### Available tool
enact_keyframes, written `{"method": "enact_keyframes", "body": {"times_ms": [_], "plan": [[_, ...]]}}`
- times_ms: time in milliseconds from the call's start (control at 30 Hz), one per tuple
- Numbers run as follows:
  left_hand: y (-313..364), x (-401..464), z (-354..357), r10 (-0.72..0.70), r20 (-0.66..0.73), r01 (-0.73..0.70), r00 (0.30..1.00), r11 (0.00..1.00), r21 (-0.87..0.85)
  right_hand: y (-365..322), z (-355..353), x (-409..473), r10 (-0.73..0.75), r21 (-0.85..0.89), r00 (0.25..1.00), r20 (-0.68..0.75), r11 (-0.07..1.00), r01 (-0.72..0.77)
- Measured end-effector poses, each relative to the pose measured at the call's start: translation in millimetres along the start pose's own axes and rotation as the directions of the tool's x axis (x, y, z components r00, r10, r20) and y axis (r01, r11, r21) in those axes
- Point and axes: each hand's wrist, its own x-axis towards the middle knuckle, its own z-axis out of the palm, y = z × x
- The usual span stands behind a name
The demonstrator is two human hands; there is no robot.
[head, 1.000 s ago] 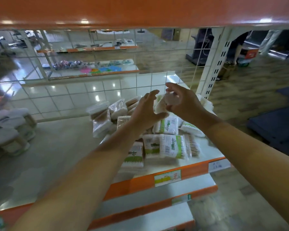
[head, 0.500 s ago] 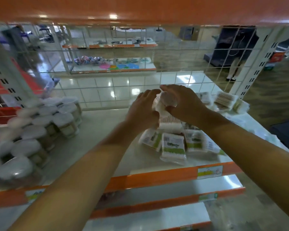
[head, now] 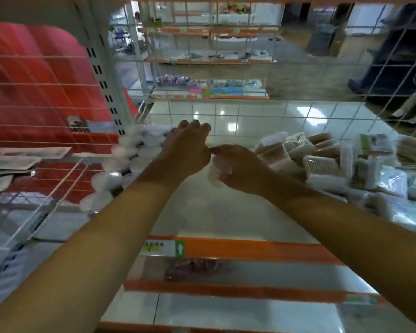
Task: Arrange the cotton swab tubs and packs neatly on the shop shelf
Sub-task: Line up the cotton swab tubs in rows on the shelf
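Cotton swab packs (head: 322,162), clear plastic sleeves and boxes full of tan sticks, some with green-and-white labels, are lying in a loose heap on the right of the pale shop shelf (head: 226,219), reaching from the far wire grid toward the near right edge. Round white-lidded cotton swab tubs (head: 130,155) are sitting in a curving row on the left of the same shelf, running from the far grid toward the near side, just beside a white slotted upright post (head: 106,75). An orange front strip (head: 250,251) with a white and green price label (head: 163,248) is lining the near edge of the shelf. The left hand (head: 185,150) is reaching over the far end of the tub row, its fingers curled downward; blur is hiding whether they are gripping a tub, so its grip cannot be told. The right hand (head: 238,167) is touching the left at the thumb and is closing its grip round a small translucent white tub (head: 216,171), holding it above the bare middle of the shelf, between the tubs and the packs.
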Motion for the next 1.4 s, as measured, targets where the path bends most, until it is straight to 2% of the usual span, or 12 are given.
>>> {"method": "enact_keyframes", "body": {"times_ms": [200, 367, 600, 667, 767, 1067, 1200, 1400], "plan": [[-39, -11, -15, -0.027, 0.034, 0.026, 0.999, 0.999, 0.024, -39, 35, 24, -0.095, 0.055, 0.995, -0.005, 0.994, 0.095], [-64, -16, -16, -0.067, 0.055, 0.067, 0.996, 0.998, 0.003, -52, 51, 41, -0.065, 0.154, 0.997, -0.049, 0.985, 0.072], [-85, -20, -15, -0.103, 0.007, 0.103, 0.995, 0.990, -0.096, -62, 61, 58, -0.030, 0.188, 1.000, -0.007, 0.982, 0.031], [-91, -23, -17, -0.122, -0.004, 0.120, 0.993, 0.984, -0.130, -65, 59, 59, -0.033, 0.136, 0.999, 0.026, 0.990, 0.029], [-98, -26, -17, -0.129, 0.000, 0.128, 0.992, 0.980, -0.150, -69, 61, 58, -0.064, 0.108, 0.994, -0.084, 0.991, 0.073], [-102, -30, -12, -0.107, 0.011, 0.108, 0.994, 0.980, -0.168, -61, 73, 65, -0.017, 0.086, 0.992, -0.123, 0.996, 0.028], [-97, -30, -13, -0.092, 0.003, 0.091, 0.996, 0.986, -0.139, -62, 71, 62, -0.015, 0.092, 0.990, -0.140, 0.995, 0.028], [-75, -29, -14, 0.014, 0.031, -0.015, 0.999, 0.999, 0.028, -60, 59, 53, 0.030, 0.068, 0.978, -0.207, 0.998, -0.016]]}}
